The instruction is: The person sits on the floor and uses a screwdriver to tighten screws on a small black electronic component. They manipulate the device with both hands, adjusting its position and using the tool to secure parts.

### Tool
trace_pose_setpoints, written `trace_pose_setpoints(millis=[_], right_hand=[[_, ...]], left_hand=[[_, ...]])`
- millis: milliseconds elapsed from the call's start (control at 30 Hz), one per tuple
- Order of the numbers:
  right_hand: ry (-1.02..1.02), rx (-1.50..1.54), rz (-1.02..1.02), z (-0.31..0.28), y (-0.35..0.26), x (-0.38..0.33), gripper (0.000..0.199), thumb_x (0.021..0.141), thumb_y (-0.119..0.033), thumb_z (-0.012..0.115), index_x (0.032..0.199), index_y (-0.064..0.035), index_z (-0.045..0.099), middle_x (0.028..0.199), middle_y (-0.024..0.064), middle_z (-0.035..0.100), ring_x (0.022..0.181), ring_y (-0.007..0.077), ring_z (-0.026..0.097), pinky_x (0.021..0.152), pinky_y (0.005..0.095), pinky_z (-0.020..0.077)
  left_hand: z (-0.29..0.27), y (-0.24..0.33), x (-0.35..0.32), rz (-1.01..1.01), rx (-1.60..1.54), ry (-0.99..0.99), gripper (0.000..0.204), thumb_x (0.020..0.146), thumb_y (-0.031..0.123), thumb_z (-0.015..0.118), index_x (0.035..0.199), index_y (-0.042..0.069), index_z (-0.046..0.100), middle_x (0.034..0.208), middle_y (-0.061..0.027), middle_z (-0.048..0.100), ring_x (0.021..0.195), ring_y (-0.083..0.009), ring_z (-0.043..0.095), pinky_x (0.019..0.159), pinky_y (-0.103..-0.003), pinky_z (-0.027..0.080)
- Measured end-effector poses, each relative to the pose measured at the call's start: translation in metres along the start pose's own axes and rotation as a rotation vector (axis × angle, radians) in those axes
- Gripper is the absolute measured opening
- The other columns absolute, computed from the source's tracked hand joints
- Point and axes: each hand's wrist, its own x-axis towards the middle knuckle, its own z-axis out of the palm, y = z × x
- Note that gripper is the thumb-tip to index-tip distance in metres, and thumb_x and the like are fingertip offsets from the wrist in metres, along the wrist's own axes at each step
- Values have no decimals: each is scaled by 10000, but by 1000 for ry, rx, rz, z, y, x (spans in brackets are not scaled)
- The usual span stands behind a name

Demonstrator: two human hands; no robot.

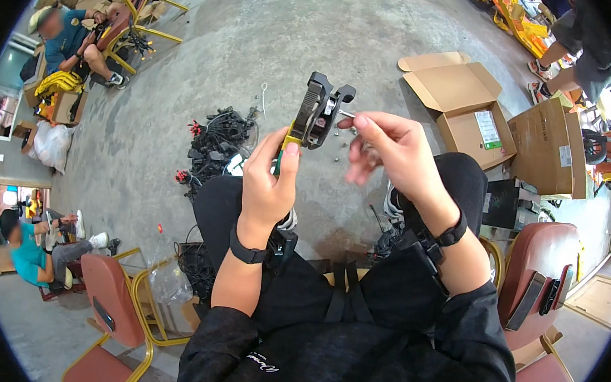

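My left hand (272, 181) is closed around the lower end of a black mechanical part (319, 113) with a hooked top, a ribbed side and a bit of yellow near my fingers. I cannot tell its exact kind. Some green shows beside my left thumb. My right hand (395, 144) pinches a thin metal rod (346, 114) between thumb and forefinger; its far end meets the right side of the black part. The other right fingers are blurred. Below on the floor, left of my hands, lies a heap of black cabled parts (219, 145) with red connectors.
An open cardboard box (462, 110) lies at the right, beside a taller carton (546, 145) and a black box (511, 204). Red padded chairs (114, 298) stand on both sides. Two people sit at the left; another stands at the far right. A metal pin (263, 100) lies on the floor.
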Motion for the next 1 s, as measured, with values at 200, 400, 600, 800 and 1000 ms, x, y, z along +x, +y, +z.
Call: trace_pose_setpoints(millis=[200,400,600,800,1000], right_hand=[[371,-736,-835,8,17,7,161,852,-75,708,1010,-42,719,976,133,617,892,231,632,760,320,499],[54,-86,-209,6,17,4,220,957,-189,618,1045,-1,691,761,48,627,702,121,625,641,250,480],[-61,144,49,2,4,1,323,1014,-283,526,1036,-3,685,605,10,576,423,65,484,420,205,358],[-302,580,236,-15,14,6,333,1022,-289,505,1048,7,656,603,20,578,381,70,433,374,208,306],[7,111,-80,6,18,4,216,976,-182,591,1025,5,687,635,31,572,568,119,577,572,234,478]], left_hand=[[4,4,-2,-214,-299,-39,444,1039,339,411,1060,-53,618,928,-96,665,794,-146,642,739,-279,515],[1,1,-2,-198,-281,-14,434,1037,332,418,1063,-53,616,927,-97,664,803,-143,640,744,-277,513],[2,2,-2,-96,-151,-12,378,1022,277,444,1102,-50,615,907,-81,651,805,-140,621,739,-276,491],[1,4,-1,92,75,28,344,997,219,458,1125,-64,606,915,-94,644,813,-154,618,744,-288,491],[3,1,-1,-53,-138,3,377,1025,264,436,1094,-63,611,909,-76,641,800,-140,617,736,-277,494]])
